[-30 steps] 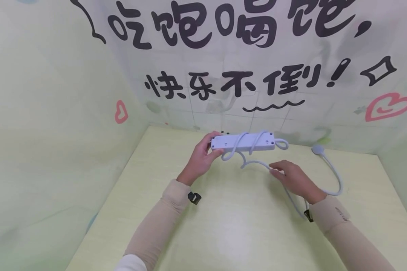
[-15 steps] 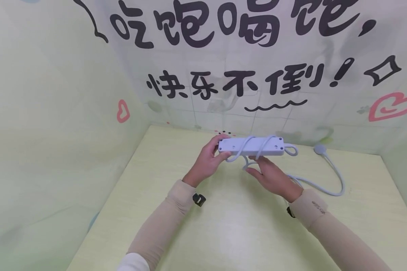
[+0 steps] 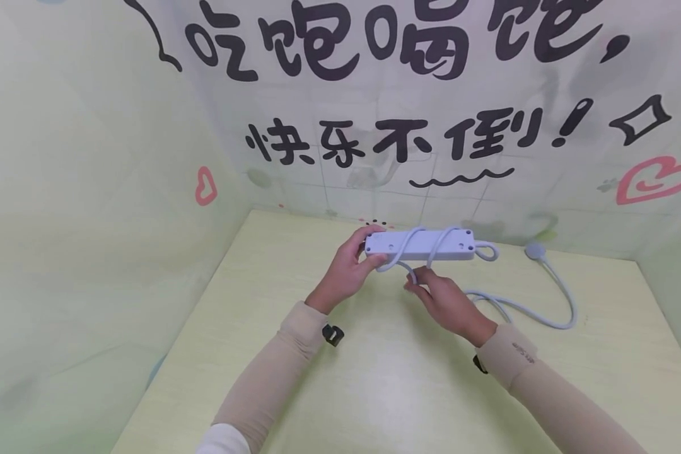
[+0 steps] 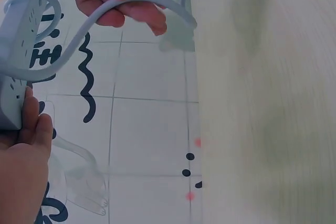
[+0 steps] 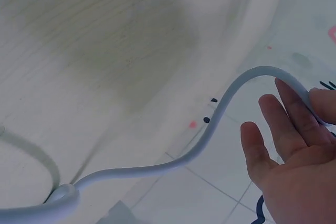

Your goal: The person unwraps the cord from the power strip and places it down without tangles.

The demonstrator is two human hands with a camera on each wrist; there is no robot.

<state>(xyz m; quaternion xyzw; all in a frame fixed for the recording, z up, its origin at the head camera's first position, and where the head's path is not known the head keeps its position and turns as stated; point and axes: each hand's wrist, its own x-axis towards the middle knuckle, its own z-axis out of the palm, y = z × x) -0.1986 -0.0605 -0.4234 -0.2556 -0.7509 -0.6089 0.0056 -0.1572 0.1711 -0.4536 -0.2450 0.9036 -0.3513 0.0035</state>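
Note:
A white power strip (image 3: 420, 246) is held up above the table, with its cord wound round it in slanting turns and a small loop at its right end. My left hand (image 3: 349, 265) grips the strip's left end, thumb at the front edge. In the left wrist view, sockets show on the strip's face (image 4: 23, 51), beside the left hand's fingers. My right hand (image 3: 448, 302), just below the strip, pinches the cord (image 5: 268, 71) between thumb and fingers. The right wrist view shows this hand's other fingers (image 5: 257, 148) spread apart from the cord.
The cord's far part (image 3: 567, 302) lies curved on the pale table (image 3: 374, 391), ending in a round plug (image 3: 535, 251) near the back wall. A printed backdrop (image 3: 340, 189) with large black characters stands behind the table, and a side panel (image 3: 91, 252) borders it at left.
My right hand has moved left along the cord to below the strip, then slightly down. The left hand and strip have shifted a little right. The plug stays by the wall.

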